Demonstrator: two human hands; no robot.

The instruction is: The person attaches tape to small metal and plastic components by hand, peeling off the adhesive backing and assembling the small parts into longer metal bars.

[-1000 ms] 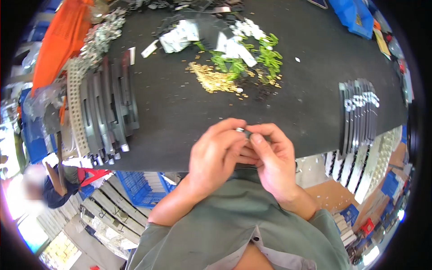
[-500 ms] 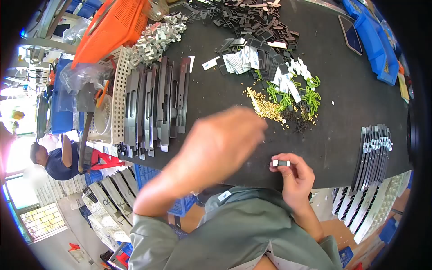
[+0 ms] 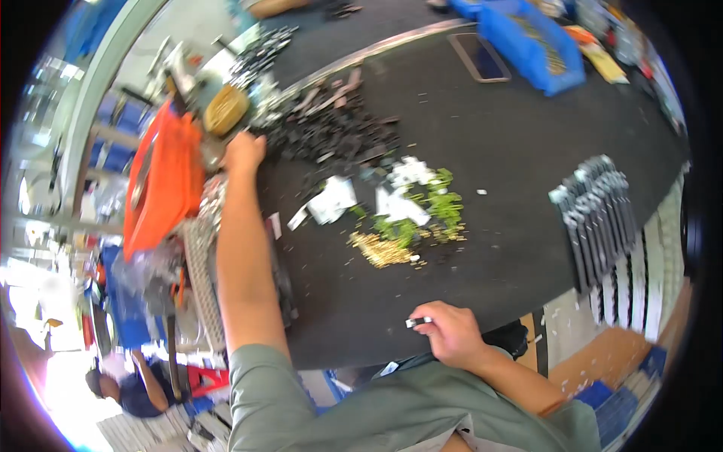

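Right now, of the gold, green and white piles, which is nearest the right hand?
The gold pile: it lies closest to the right hand, with the green pile and white pile farther away.

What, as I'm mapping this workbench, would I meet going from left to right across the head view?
Orange basket → left hand → pile of gold pieces → right hand, holding a small piece → black strips.

Small parts (image 3: 335, 129) on the table (image 3: 520, 143), basket (image 3: 175, 177) to their left, phone (image 3: 480, 58) and strips (image 3: 595, 222) to their right.
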